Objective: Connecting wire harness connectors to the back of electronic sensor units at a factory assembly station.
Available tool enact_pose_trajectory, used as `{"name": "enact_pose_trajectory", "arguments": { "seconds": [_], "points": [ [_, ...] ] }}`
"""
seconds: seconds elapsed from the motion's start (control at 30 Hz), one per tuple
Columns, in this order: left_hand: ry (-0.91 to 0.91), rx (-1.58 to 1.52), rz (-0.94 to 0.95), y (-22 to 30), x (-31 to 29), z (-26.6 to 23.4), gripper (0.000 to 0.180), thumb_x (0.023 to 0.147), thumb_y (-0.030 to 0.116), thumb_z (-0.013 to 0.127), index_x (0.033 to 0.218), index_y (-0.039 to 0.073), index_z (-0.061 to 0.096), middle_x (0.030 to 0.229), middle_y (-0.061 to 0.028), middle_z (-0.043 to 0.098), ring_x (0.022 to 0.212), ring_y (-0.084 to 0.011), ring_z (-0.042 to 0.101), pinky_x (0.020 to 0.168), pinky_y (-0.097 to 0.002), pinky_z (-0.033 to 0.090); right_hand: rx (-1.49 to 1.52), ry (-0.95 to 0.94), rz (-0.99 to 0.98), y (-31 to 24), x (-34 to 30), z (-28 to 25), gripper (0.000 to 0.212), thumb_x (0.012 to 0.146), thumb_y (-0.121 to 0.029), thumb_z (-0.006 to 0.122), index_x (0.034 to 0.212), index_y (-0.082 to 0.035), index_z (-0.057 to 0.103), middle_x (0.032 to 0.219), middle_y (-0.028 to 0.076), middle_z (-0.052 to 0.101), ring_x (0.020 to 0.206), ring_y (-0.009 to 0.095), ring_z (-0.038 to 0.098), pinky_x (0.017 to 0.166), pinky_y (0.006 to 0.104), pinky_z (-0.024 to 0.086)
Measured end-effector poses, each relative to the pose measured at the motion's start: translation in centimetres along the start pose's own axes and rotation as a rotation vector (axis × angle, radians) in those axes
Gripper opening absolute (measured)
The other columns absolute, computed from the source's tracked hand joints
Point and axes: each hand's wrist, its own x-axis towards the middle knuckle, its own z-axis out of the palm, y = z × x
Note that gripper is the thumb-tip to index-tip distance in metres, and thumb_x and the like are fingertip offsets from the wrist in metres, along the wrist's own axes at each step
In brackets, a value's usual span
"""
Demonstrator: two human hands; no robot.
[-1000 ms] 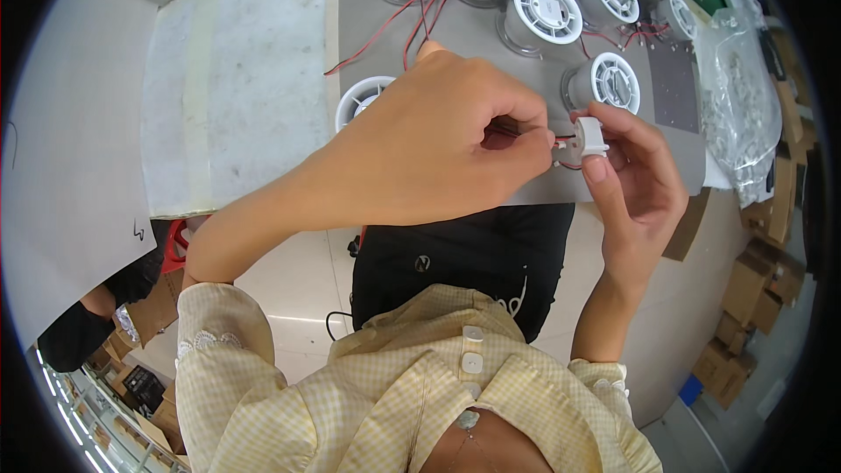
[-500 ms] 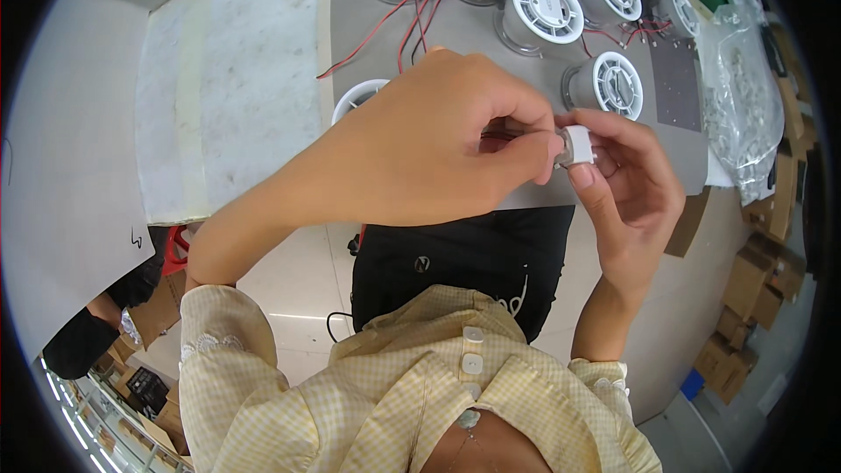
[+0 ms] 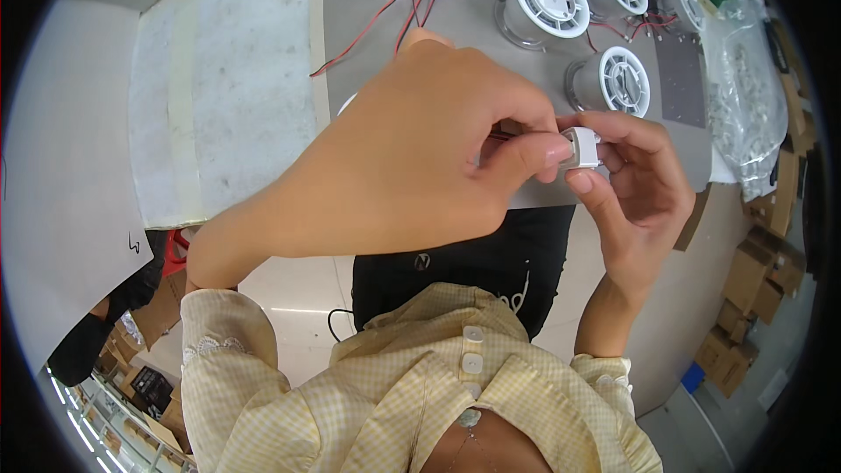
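Block (image 3: 585, 149), small and white, just past two o'clock from the centre of view, and right in the thick of it! Right hand (image 3: 646, 166) clamped on it, forefinger above, thumb below. In from nine o'clock, left hand (image 3: 438, 136): thumb and finger pinched together, seemingly on wires (image 3: 499, 135), dark red inside the curl; exact contact with the block covered, cannot tell. By the look, fine fitting work at the block's nine o'clock side. Steady now: brace the block, keep it square, push straight towards three, no twisting. Pinch close to the wire ends, lest they buckle; leave slack behind, then tug lightly to check. Mind the cup (image 3: 624, 81) on the grey counter (image 3: 473, 22), one o'clock from the block, and the loose leads (image 3: 363, 33), eleven o'clock from the left hand.
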Motion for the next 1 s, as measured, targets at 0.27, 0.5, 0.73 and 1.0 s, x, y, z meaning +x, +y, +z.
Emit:
{"name": "enact_pose_trajectory", "arguments": {
  "seconds": [0.27, 0.5, 0.73, 1.0],
  "points": [
    [0.181, 0.369, 0.145, -0.7, -0.2, 1.0, 0.007, 0.087, 0.015, 0.068, 0.082, 0.009, 0.068, 0.089, 0.0023, 0.066, 0.084, -0.0191, 0.058, 0.092, -0.0377, 0.028, -0.366, -0.09, -0.13, -0.5, 0.3, -0.2, 0.036, 0.078, 0.009, 0.073, 0.112, 0.008, 0.061, 0.111, 0.016, 0.067, 0.103, 0.023, 0.065, 0.09, 0.0309, 0.051],
    [0.041, 0.467, 0.177, -0.6, -0.4, 0.8, 0.005, 0.086, 0.014, 0.068, 0.085, 0.009, 0.068, 0.102, 0.0013, 0.065, 0.102, -0.0193, 0.057, 0.098, -0.0449, 0.025, -0.655, -0.078, -0.226, -1.4, 0.7, 0.4, 0.035, 0.071, 0.005, 0.075, 0.105, 0.002, 0.067, 0.106, 0.012, 0.07, 0.1, 0.024, 0.063, 0.086, 0.033, 0.049],
    [0.264, 0.632, 0.162, 0.7, -1.5, 0.7, 0.01, 0.077, 0.012, 0.075, 0.081, 0.009, 0.066, 0.11, 0.0021, 0.063, 0.106, -0.0204, 0.054, 0.096, -0.0457, 0.028, -0.883, -0.134, -0.286, -2.1, 0.8, 0.4, 0.036, 0.065, -0.003, 0.079, 0.099, -0.008, 0.072, 0.1, 0.004, 0.069, 0.099, 0.027, 0.059, 0.086, 0.0367, 0.047],
    [0.117, 0.637, 0.13, -1.1, -2.3, 1.0, 0.022, 0.071, 0.009, 0.078, 0.089, 0.011, 0.065, 0.113, 0.0012, 0.059, 0.111, -0.0227, 0.052, 0.093, -0.0461, 0.03, -1.019, -0.168, -0.391, -1.5, 0.6, 1.7, 0.035, 0.068, -0.007, 0.078, 0.103, -0.012, 0.073, 0.097, 0.0, 0.069, 0.1, 0.025, 0.06, 0.095, 0.0406, 0.038]
  ]
}}
